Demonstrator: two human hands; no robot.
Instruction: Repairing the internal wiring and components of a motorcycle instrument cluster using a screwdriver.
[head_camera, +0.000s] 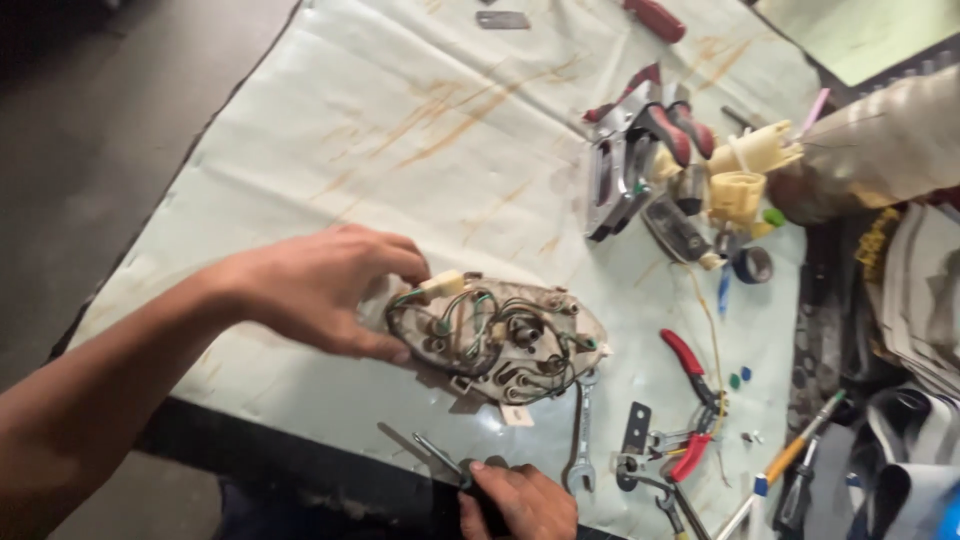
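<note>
Two hands are on the job here, and both are mine. My left hand (320, 290) is curled over the near-left edge of the instrument cluster back (500, 340), an oval housing lying face-down on the pale, stained table cover (380, 120), close to the table's near edge. My fingers are closed on its rim, thumb underneath, steadying it; a small cream connector (443, 284) sits right at my fingertips. Green and dark wires (460, 325) loop across the housing between the round bulb sockets.

My right hand (515, 500) is low at the table's front edge, wrapped shut around the dark handle of a screwdriver (445, 462), whose thin metal shaft points up and left toward the housing but is clear of it.

As I judge it, I'm at the stage of bracing the cluster and bringing the driver in to one of the fasteners or sockets on its back. What that calls for is a steady hold with my left so the housing doesn't skate on the cover, and a careful line for the tip between the wires so none gets nicked.

Just beside my right hand lies an open-ended spanner (582, 440), then red-handled pliers (690, 400). Farther back there are a chromed metal part (615, 175) and cream plastic connectors (745, 170), with another person's sleeve (890, 140) at the far right.
</note>
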